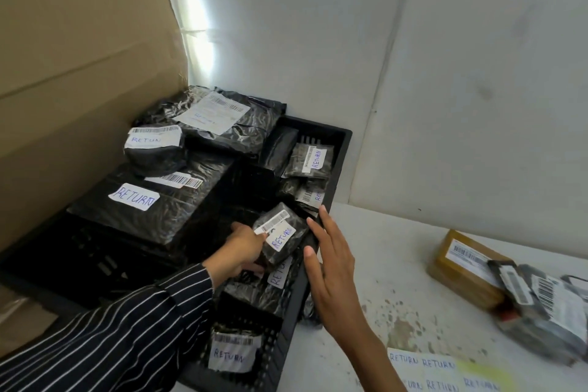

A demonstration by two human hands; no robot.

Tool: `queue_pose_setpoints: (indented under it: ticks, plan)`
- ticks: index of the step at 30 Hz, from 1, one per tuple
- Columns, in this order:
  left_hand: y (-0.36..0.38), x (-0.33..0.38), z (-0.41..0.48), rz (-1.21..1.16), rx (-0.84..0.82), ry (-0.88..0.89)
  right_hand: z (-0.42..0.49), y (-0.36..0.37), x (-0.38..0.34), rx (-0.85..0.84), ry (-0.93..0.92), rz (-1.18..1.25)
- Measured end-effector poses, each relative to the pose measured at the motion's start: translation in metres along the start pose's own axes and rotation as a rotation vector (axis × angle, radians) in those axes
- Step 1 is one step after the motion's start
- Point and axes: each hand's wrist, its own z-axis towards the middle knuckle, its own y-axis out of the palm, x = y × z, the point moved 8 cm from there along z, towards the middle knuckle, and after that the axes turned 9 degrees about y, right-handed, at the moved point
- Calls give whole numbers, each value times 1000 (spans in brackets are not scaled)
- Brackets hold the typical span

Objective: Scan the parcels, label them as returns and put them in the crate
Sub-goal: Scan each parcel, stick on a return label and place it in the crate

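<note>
Our left hand (243, 250) holds a small parcel (281, 237) by its lower-left edge, fingers curled round it, thumb on the barcode strip. The parcel is inside the crate (342, 140), near the right rim, tilted, lying on other bagged parcels, its RETURN label facing up. Our right hand (331, 274) is wide, fingers straight, holding nothing, over the right rim just beside the parcel. We can't tell if it touches the rim.

We judge the step as placing: the label is on and we assume the scan is done, so the parcel only needs setting down. To do it well, lay it flat in the gap btw. the big parcel (143, 200) and the small ones along the right wall, label up so RETURN reads w/o digging. That side is piled high, so the right hand can act as a stop at the rim, esp. as the slick bag could slide out onto the table (397, 251). Let go only once it sits steady.

More is left: a box (458, 267) and a bagged pile (550, 305) wait on the table at right, no RETURN visible on them, w/ the label sheet (423, 366) near us.
</note>
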Motion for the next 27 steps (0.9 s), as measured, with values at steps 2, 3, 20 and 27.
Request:
queue_pose_setpoints:
  ticks: [2,3,20,27]
  plan:
    - [9,6,2,162,-6,59,1,1,1,11,1,1]
    - [12,11,2,324,-14,115,1,1,1,18,3,4]
    - [54,146,-73,393,28,882,0,-80,26,202,21,67]
    - [176,165,-71,341,-218,841,-9,-170,117,364,185,-99]
